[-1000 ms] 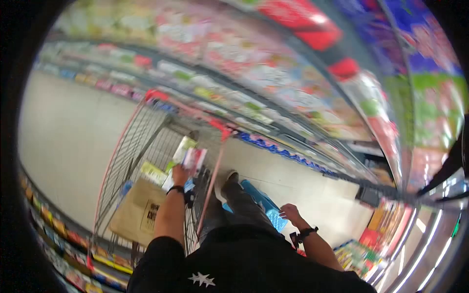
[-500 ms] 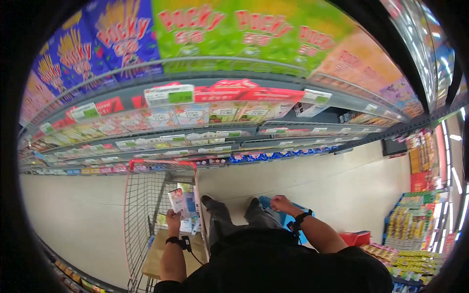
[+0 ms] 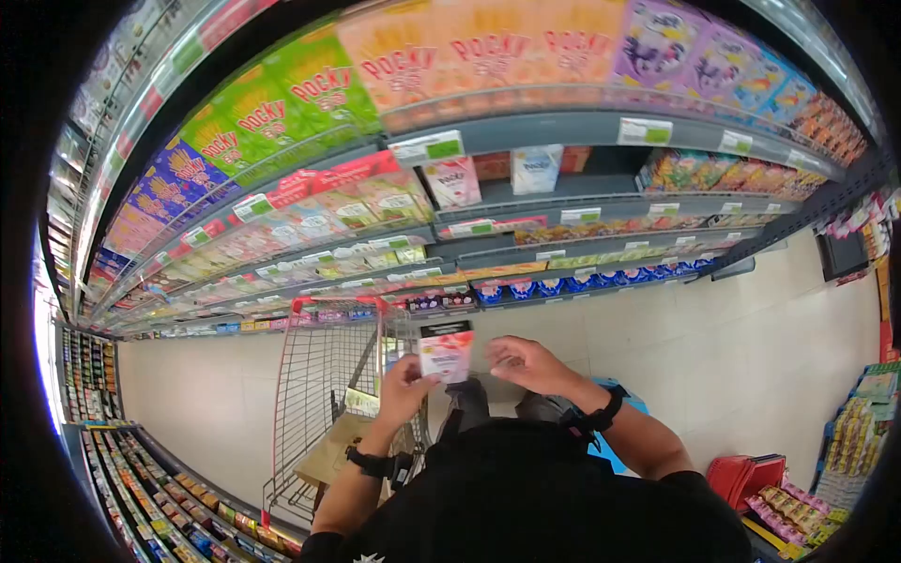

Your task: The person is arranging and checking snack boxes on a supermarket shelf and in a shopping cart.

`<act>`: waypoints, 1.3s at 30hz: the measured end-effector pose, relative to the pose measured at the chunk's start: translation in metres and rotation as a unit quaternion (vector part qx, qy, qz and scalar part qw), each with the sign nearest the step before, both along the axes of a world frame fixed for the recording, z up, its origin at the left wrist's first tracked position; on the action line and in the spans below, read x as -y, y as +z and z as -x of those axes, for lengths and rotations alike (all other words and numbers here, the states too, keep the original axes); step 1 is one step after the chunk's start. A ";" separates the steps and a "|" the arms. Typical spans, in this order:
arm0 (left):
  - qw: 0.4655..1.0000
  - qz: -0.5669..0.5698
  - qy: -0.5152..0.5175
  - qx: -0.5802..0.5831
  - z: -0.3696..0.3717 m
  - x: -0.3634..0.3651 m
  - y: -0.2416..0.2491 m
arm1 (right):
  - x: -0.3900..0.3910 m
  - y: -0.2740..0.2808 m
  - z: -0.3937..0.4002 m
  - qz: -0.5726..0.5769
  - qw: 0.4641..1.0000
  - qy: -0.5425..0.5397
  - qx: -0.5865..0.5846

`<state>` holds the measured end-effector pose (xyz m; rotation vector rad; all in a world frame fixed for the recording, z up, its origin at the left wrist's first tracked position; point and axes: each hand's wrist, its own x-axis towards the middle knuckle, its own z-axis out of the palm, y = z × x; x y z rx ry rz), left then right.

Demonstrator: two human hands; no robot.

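The left hand [image 3: 405, 383] has its grip clamped on a small snack box [image 3: 447, 353], pink and white with a dark top edge, held upright in front of the person's chest. The fingers close on the box's left edge. The right hand [image 3: 526, 364] sits just right of the box with its fingers curled and slightly apart; whether a fingertip touches the box's right edge is hard to tell from this warped view, and it holds nothing of its own. Both wrists wear dark bands.

The box is near the middle of the scene, above the right rim of a wire shopping cart [image 3: 319, 394] with red trim that stands to the left. In the cart's basket lie a brown paper bag [image 3: 328, 455] and a few packets. Far from the person, long store shelves [image 3: 526, 202] curve across the view, stocked with rows of snack boxes; the top shelf carries big green, orange and purple Pocky boxes [image 3: 422, 61], with price tags along the shelf edges. A red basket [image 3: 746, 474] sits on the pale floor [image 3: 713, 347] at the near right, beside a low rack of packets.
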<state>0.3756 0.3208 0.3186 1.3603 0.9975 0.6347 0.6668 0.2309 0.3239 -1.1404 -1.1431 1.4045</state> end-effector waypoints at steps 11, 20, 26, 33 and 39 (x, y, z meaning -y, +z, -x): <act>0.987 -0.011 -0.158 -0.017 -0.122 0.095 0.050 | 0.097 0.007 -0.075 -0.049 0.998 -0.023 -0.014; 0.968 -0.039 -0.236 -0.072 -0.139 0.067 0.087 | 0.087 0.030 -0.084 -0.068 0.993 -0.072 -0.063; 0.989 -0.026 -0.123 0.084 -0.140 0.053 0.086 | 0.063 0.034 -0.072 -0.068 0.995 -0.050 -0.060; 0.980 0.172 -0.024 0.101 -0.106 -0.005 0.054 | 0.011 0.030 -0.017 0.124 0.966 -0.132 -0.187; 0.954 0.256 -0.046 0.148 -0.088 -0.042 0.017 | -0.018 0.026 0.008 0.188 0.945 -0.176 -0.204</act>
